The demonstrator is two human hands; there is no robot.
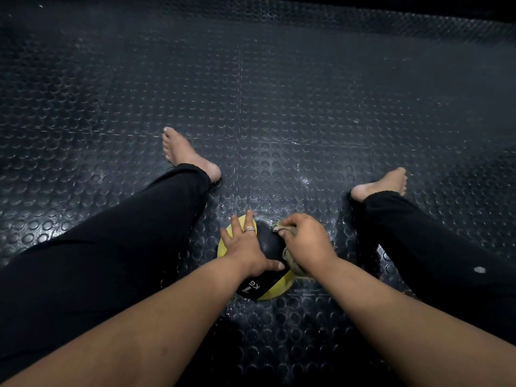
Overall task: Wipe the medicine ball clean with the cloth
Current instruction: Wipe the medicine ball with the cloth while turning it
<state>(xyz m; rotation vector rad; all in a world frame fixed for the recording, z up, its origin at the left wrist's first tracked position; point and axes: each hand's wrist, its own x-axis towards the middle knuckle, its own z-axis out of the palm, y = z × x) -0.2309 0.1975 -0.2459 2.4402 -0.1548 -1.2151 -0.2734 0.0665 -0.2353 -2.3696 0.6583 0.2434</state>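
while your left hand (245,244) lies spread flat on the medicine ball (265,241), fingers straight and pressing its near-left top, your right hand (304,247) has its fingers curled round the bunched cloth (289,258), held against the ball's right flank. the ball sits on the studded floor mat (279,107) between your legs, its black band running from the far top down to the near side, where the weight marking shows. the cloth hand is the one on the unwiped black band, so i'd judge the next stroke sweeps leftward, toward the bracing hand.
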